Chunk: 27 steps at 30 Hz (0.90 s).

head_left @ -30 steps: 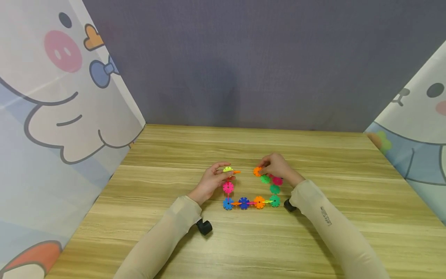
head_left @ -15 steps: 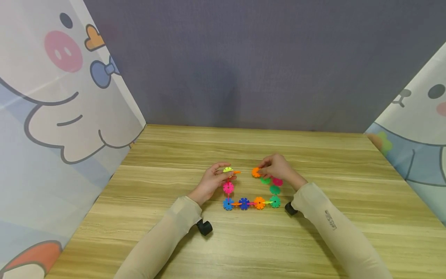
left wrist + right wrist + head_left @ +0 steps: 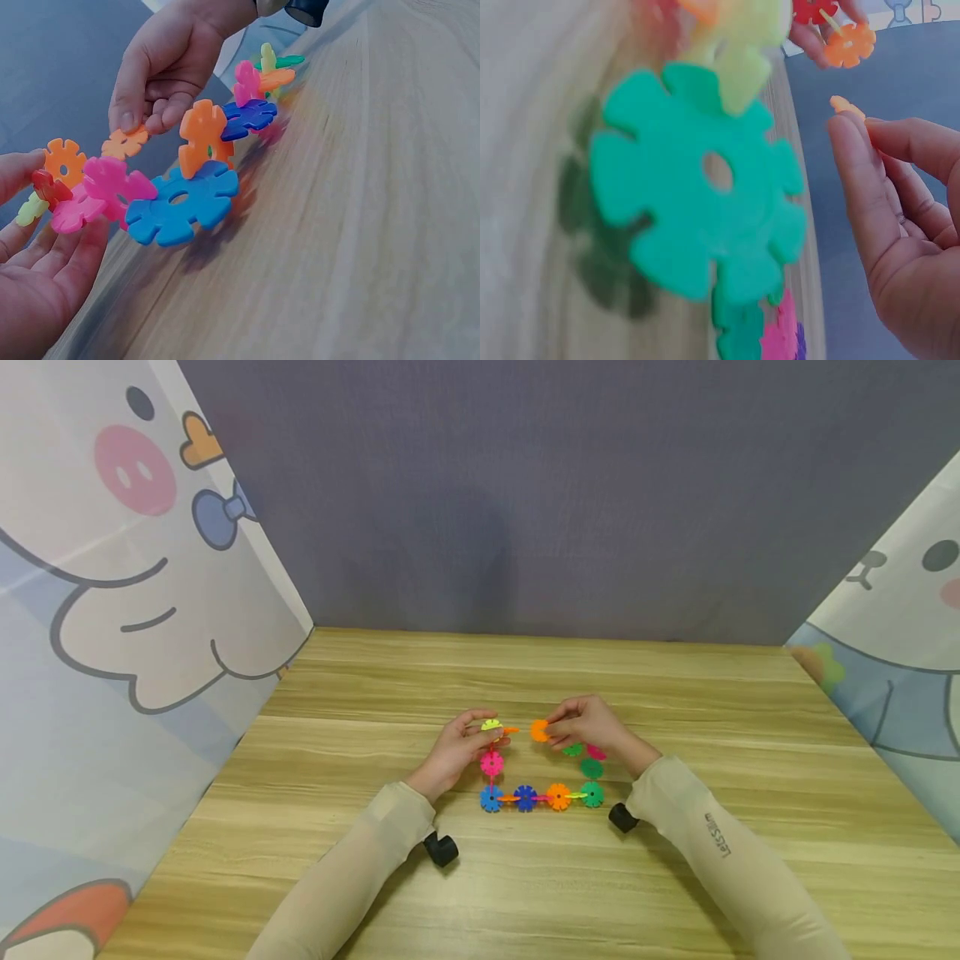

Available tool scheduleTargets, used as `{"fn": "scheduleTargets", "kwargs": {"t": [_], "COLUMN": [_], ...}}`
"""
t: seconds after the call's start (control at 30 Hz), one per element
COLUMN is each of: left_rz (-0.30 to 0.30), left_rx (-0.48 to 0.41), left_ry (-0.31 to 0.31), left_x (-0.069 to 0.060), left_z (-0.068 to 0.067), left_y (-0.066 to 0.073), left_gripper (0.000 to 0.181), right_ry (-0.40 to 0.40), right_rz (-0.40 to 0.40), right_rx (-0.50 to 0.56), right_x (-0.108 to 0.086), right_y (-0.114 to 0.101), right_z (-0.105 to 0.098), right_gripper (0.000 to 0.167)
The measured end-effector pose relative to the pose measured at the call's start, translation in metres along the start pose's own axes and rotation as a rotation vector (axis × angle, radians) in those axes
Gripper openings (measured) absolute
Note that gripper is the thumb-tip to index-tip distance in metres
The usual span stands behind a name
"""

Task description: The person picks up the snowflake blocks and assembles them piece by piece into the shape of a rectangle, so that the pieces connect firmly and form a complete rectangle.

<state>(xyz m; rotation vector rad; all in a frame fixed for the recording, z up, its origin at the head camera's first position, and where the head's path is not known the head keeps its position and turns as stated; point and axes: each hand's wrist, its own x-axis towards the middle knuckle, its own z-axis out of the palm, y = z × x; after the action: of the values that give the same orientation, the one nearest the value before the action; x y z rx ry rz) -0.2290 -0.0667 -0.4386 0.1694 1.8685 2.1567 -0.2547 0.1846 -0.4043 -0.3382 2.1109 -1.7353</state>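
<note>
Notched plastic snowflake discs are slotted together into an open frame; its near side runs from a blue disc (image 3: 491, 798) to a green disc (image 3: 592, 793). My left hand (image 3: 450, 754) holds the frame's left end at a yellow disc (image 3: 491, 725). An orange disc (image 3: 65, 163) joined there points right. My right hand (image 3: 596, 728) pinches another orange disc (image 3: 539, 731) between thumb and forefinger, a small gap away from that end. Behind the right hand, a light green disc (image 3: 573, 749) and a pink disc (image 3: 596, 752) are partly hidden.
The wooden tabletop (image 3: 540, 885) lies under the frame. A grey wall (image 3: 525, 502) rises at the back, and cartoon-printed panels (image 3: 187, 643) stand at both sides. Black wrist cameras (image 3: 442, 850) sit close above the table.
My right hand has moved the orange disc left, toward the orange disc at the frame's left end, narrowing the gap. The left hand has barely moved.
</note>
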Motion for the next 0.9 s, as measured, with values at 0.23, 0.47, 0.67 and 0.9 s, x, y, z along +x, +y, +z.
{"fn": "scheduleTargets", "kwargs": {"t": [0.23,0.47,0.67,0.9], "left_rz": [0.001,0.003,0.000,0.004], "left_rx": [-0.011,-0.003,0.004,0.009], "left_ry": [0.005,0.009,0.006,0.003], "left_x": [-0.001,-0.001,-0.001,-0.001], "left_z": [0.001,0.001,0.001,0.001], "left_y": [0.000,0.000,0.000,0.001], "left_gripper": [0.041,0.040,0.040,0.040], "right_ry": [-0.038,-0.033,-0.038,-0.047], "right_rz": [-0.004,0.026,0.036,0.050], "right_rx": [0.161,0.235,0.251,0.248], "right_x": [-0.001,0.000,0.000,0.000], "right_y": [0.003,0.005,0.005,0.004], "right_z": [0.007,0.013,0.014,0.015], "right_gripper": [0.016,0.015,0.015,0.016]}}
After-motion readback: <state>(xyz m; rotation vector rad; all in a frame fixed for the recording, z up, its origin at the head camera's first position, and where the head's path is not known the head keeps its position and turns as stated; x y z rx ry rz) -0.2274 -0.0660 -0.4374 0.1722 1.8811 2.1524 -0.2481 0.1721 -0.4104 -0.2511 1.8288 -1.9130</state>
